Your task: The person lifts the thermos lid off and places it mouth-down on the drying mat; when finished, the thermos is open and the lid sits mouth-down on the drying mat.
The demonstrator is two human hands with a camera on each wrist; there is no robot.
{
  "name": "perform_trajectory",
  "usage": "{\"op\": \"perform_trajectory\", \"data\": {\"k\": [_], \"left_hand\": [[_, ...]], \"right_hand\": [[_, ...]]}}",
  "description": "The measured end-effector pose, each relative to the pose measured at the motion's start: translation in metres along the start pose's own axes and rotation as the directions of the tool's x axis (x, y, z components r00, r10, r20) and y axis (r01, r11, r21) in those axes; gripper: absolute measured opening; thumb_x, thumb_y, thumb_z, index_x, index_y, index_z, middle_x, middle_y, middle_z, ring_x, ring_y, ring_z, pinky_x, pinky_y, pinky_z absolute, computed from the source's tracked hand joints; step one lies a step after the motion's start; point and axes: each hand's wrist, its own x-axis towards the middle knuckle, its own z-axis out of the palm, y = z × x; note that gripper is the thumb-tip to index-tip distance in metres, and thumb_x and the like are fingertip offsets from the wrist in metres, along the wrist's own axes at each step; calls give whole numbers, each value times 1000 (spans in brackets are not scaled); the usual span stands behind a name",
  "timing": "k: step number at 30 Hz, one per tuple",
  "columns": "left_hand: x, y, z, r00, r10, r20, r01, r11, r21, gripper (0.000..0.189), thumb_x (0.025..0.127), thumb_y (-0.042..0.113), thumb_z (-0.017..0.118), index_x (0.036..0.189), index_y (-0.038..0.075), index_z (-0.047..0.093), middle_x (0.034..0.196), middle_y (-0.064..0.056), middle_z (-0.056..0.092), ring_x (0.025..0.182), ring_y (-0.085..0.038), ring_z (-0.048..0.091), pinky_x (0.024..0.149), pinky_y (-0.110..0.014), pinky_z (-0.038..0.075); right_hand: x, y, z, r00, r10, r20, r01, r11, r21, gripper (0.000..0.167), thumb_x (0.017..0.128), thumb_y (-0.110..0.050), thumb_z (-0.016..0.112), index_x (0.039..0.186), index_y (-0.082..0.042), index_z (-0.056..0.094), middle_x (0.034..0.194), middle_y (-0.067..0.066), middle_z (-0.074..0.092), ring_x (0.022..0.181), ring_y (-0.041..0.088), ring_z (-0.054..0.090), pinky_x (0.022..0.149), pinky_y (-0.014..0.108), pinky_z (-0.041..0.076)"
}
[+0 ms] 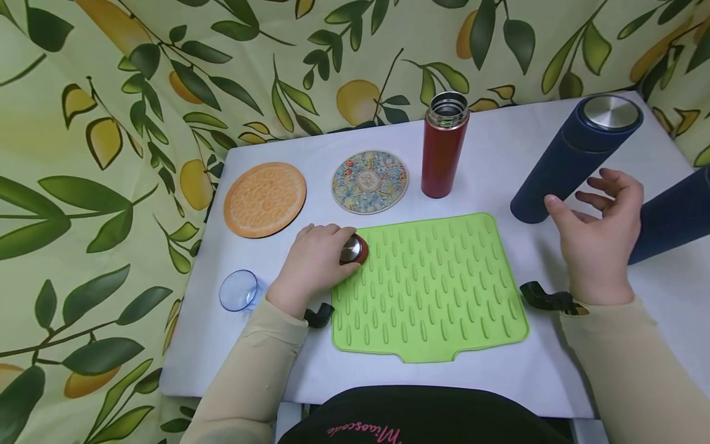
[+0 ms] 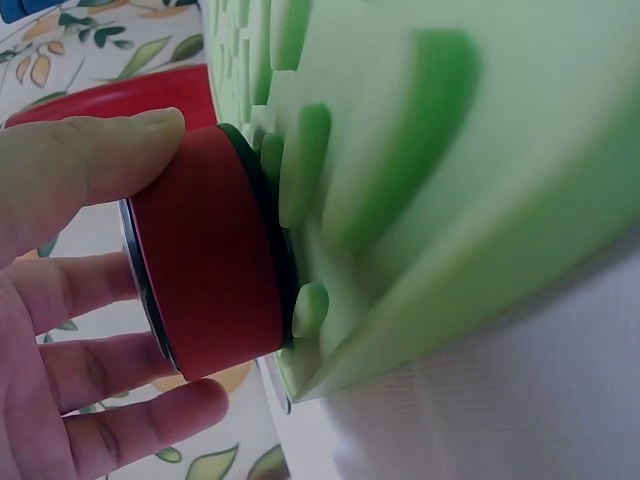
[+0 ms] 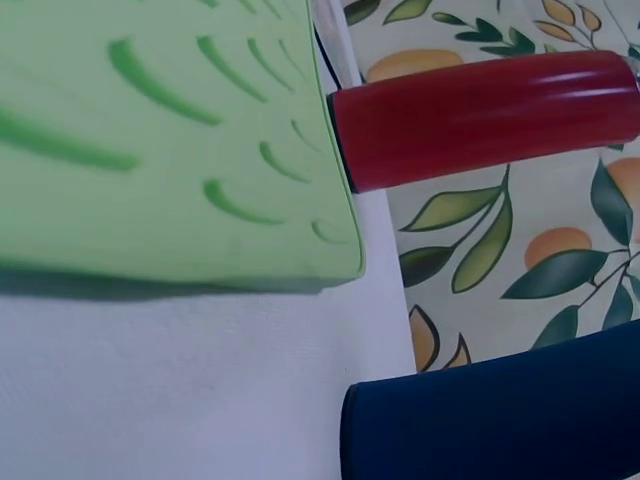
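**Red lid held at the mat's corner, right grip beside a blue flask**

At the far left we see leaf-and-lemon fabric (image 1: 94, 203), which also runs behind the white counter (image 1: 205, 364). Nearest that side, we find a clear bluish glass (image 1: 238, 291), with a round orange board (image 1: 265, 198) lying flat behind it.

Next we come to the left grip (image 1: 318, 262), grasping a red lid (image 1: 362, 253) with a shiny metal top. The lid sits on the far left corner of a green ridged mat (image 1: 429, 290); in the left wrist view we see its dark lower rim against the mat and the thumb on its side.

Behind the mat we have a round patterned board (image 1: 370, 183) and, to its right, an upright red flask (image 1: 442, 157), its metal-rimmed mouth uncovered.

Further right we see a blue flask (image 1: 571, 160) standing with a metal-topped cap. The right grip (image 1: 604, 237) is just beside it, released, fingers loosely bent; we cannot tell whether the thumb touches the flask. At the far right we see a second blue object (image 1: 677, 213), cut off by the picture's edge.
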Motion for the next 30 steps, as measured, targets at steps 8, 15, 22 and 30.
{"op": "perform_trajectory", "data": {"k": [8, 15, 22, 30], "left_hand": [[3, 1, 1, 999, -18, 45, 18, 1000, -10, 63, 96, 49, 86, 148, 18, 67, 133, -5, 75, 125, -33, 71, 127, -65, 38], [2, 1, -2, 998, -7, 69, 10, 999, -40, 70, 96, 46, 87, 156, 17, 62, 140, -6, 73, 131, -33, 69, 129, -65, 36], [-2, 0, -9, 999, 35, 32, -33, 997, -67, 75, 97, 40, 87, 162, 17, 56, 151, -4, 68, 141, -28, 64, 130, -64, 34], [-8, 3, -22, 990, 125, -60, -128, 990, -50, 65, 99, 37, 86, 156, 15, 63, 142, -5, 73, 132, -28, 69, 126, -60, 42]], "right_hand": [[19, 1, 2, 991, 77, 105, -74, 997, -35, 89, 97, -17, 83, 167, -37, 32, 169, -10, 43, 146, 6, 49, 117, 27, 40], [28, -2, 8, 992, 80, 100, -81, 997, 0, 89, 96, -11, 82, 165, -37, 33, 163, -9, 50, 142, 7, 52, 117, 29, 41], [31, -5, 12, 996, 59, 72, -63, 996, 63, 85, 93, -4, 84, 161, -31, 41, 152, -12, 57, 129, 5, 55, 107, 27, 45], [21, -7, 17, 999, 0, 42, -2, 999, 54, 85, 88, -2, 87, 158, -28, 46, 147, -14, 57, 130, 3, 55, 106, 26, 43]]}}
